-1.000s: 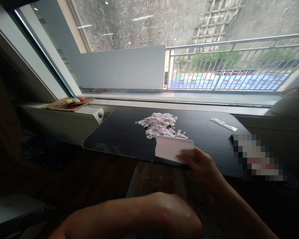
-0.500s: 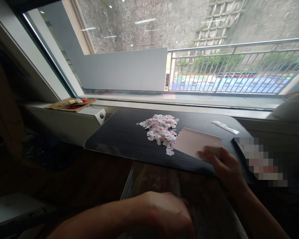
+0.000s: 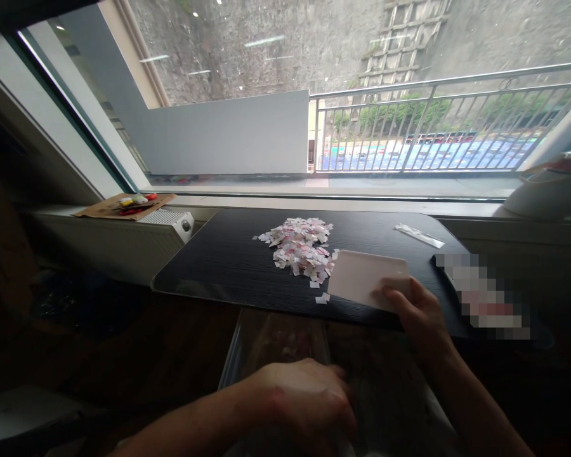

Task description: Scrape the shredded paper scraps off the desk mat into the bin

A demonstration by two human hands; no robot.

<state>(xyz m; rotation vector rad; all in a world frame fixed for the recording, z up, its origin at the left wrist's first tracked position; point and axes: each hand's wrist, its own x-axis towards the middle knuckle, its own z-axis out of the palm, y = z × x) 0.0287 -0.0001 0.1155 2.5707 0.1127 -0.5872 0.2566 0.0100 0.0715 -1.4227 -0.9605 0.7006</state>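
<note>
- While the pale rectangular card (image 3: pixel 359 274) hid the near edge of the paper-scrap heap (image 3: pixel 301 246) a second ago, my feed now shows it just right of that heap, right of centre.
- I see the right hand (image 3: pixel 419 311) gripping its right end, thumb on top.
- This bares the heap's near side and stray scraps (image 3: pixel 322 298) below it, giving access there, I judge.
- The left hand (image 3: pixel 309 393), lower centre, sits further left, by the clear container (image 3: pixel 233 350); its fingers are hidden, so I cannot tell their opening or hold.
</note>
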